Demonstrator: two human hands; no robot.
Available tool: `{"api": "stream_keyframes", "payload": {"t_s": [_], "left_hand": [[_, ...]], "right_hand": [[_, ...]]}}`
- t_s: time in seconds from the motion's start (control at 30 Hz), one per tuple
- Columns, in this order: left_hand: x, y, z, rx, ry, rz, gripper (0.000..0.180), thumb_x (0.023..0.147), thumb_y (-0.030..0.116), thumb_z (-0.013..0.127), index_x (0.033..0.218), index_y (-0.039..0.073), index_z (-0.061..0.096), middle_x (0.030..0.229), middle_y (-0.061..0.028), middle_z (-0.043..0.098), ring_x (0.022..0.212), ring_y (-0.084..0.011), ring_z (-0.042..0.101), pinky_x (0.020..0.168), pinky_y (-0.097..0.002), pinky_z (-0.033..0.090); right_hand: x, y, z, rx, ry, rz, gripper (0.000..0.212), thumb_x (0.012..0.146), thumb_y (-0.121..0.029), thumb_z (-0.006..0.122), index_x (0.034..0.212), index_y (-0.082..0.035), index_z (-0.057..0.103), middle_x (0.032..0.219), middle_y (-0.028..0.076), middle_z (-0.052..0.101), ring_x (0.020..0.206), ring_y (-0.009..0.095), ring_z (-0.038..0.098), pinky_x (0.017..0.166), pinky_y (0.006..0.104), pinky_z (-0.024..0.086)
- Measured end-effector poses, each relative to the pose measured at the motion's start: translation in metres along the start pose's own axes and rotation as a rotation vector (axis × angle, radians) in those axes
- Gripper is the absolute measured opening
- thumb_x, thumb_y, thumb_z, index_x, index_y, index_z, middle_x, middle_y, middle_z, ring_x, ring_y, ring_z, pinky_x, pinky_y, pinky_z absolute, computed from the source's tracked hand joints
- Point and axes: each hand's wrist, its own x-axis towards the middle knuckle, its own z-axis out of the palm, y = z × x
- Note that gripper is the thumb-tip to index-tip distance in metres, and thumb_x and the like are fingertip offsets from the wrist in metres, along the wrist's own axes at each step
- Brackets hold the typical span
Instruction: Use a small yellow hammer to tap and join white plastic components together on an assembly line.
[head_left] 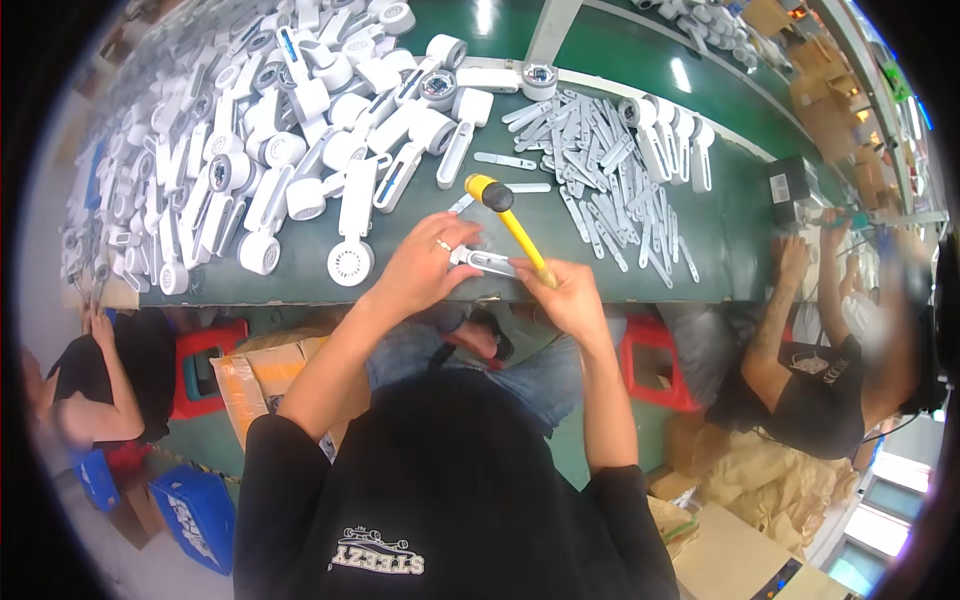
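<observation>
Yellow-handled mallet (512, 222) is gripped in the clenched right hand (565, 295), its head raised above the small white handle piece (487, 262) that the left hand (425, 268) pins to the green desk (720, 240). Beyond the mallet lie grey flat strips (610, 190); left of it, a heap of white fan housings (270, 130).

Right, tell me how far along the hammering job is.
Looks done: a short row of white handheld fan bodies lies apart beyond the grey strips. In hand: the left hand pins a white handle piece on the green bench; the right hand holds the yellow-handled mallet. Left: the big heap of white fan bodies and flat grey plastic strips.
</observation>
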Motion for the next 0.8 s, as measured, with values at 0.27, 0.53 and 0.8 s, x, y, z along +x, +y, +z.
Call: {"api": "stream_keyframes", "payload": {"t_s": [0.27,0.53,0.8], "left_hand": [[0.009,-0.011,-0.001,0.057,-0.067,0.248,0.021,0.086,0.015,0.083,0.105,0.009,0.077,0.100,-0.0056,0.072,0.107,-0.0270,0.067,0.106,-0.0477,0.053],[0.012,-0.006,0.000,0.181,-0.094,0.260,0.023,0.085,0.015,0.084,0.106,0.012,0.076,0.109,-0.0041,0.075,0.111,-0.0272,0.069,0.108,-0.0500,0.053],[0.028,-0.014,0.017,0.251,-0.093,0.352,0.034,0.085,0.016,0.083,0.119,0.020,0.079,0.097,-0.0011,0.073,0.100,-0.0205,0.072,0.117,-0.0515,0.048]], "right_hand": [[0.009,-0.008,-0.005,-0.153,0.001,0.113,0.038,0.098,-0.022,0.077,0.134,-0.009,0.074,0.066,-0.004,0.058,0.059,0.005,0.050,0.055,0.0284,0.043],[0.013,0.000,0.001,0.414,-0.061,0.369,0.029,0.102,-0.017,0.074,0.126,-0.001,0.073,0.058,-0.004,0.052,0.043,0.005,0.040,0.041,0.0253,0.029],[-0.016,0.032,0.017,0.347,0.207,0.153,0.044,0.105,-0.026,0.068,0.142,-0.003,0.063,0.069,-0.005,0.057,0.053,0.004,0.047,0.046,0.0249,0.035]]}}
